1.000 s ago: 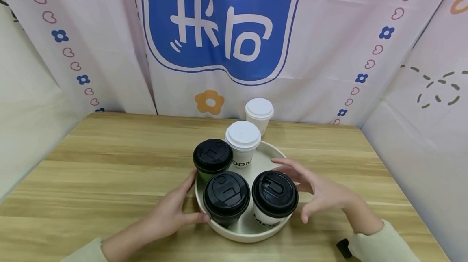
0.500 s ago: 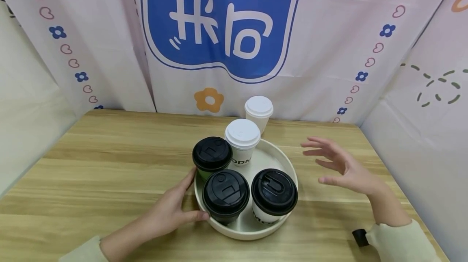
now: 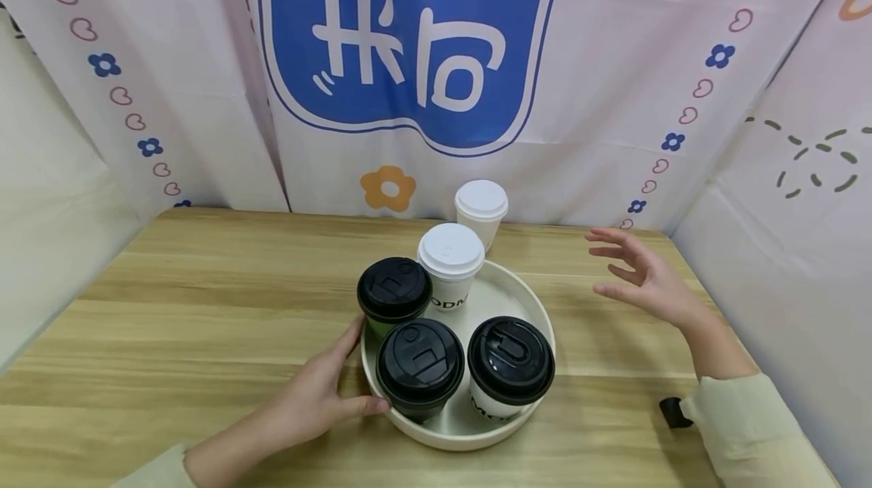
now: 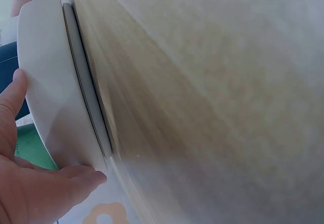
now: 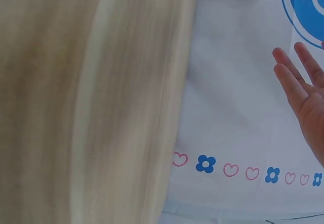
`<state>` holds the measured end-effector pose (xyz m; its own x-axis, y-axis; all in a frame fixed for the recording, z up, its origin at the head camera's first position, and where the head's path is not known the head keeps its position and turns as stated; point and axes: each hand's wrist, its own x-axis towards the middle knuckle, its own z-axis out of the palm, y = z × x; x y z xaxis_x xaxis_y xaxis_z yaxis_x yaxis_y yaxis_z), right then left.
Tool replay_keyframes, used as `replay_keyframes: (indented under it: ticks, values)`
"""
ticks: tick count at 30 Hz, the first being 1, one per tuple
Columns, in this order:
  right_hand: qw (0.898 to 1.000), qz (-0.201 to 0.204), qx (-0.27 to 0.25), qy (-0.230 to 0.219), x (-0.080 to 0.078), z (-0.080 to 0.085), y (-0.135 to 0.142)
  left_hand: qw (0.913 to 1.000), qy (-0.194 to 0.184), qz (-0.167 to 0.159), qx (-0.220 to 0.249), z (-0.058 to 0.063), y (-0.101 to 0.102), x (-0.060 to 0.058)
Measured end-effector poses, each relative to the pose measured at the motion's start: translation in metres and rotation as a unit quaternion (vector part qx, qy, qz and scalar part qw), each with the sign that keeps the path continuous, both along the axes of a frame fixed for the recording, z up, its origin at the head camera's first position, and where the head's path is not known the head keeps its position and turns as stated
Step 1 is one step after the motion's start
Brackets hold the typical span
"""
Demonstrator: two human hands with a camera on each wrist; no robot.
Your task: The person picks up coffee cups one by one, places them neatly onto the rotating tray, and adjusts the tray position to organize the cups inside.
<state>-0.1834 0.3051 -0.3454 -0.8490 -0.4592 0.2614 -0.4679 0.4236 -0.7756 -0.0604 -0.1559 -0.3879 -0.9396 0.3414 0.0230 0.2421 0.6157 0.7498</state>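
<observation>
My left hand (image 3: 320, 393) grips the left side of a round cream tray (image 3: 470, 441), thumb near the front rim. In the left wrist view its thumb and fingers lie against the tray's outer wall (image 4: 53, 82). On the tray stand a black-lidded green cup (image 3: 395, 291), a dark cup with a black lid (image 3: 420, 363), a white cup with a black lid (image 3: 511, 359) and a white-lidded white cup (image 3: 451, 253). My right hand (image 3: 643, 280) is raised to the right of the tray, fingers spread and holding nothing.
Behind the tray, a smaller white lidded cup (image 3: 481, 208) stands near the back edge of the wooden table (image 3: 225, 306). A printed white curtain (image 3: 599, 94) hangs behind the table, and pale fabric walls flank both sides. A small black piece (image 3: 674, 412) sits at the right sleeve.
My right hand has drawn away from beside the black-lidded white cup, moving right and toward the back. The left hand stays on the tray, and the cups keep their places.
</observation>
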Motion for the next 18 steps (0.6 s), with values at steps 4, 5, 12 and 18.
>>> replay_keyframes:
  ticks: [4, 5, 12, 18]
  values:
    - [0.999, -0.026, 0.025, -0.002, -0.013, 0.002, -0.001, 1.0000, 0.003, -0.002, 0.003, 0.000, 0.000, 0.000]
    - [0.999, -0.031, 0.028, -0.004, -0.016, 0.002, -0.002, 1.0000, 0.004, -0.002, 0.003, -0.001, 0.000, 0.000]
    - [0.998, -0.037, 0.031, -0.031, -0.037, 0.003, -0.011, 1.0000, 0.005, -0.002, 0.002, -0.001, 0.000, -0.001]
    - [0.997, -0.045, 0.042, -0.050, -0.054, 0.002, -0.023, 1.0000, 0.002, 0.000, 0.000, -0.001, -0.001, 0.000]
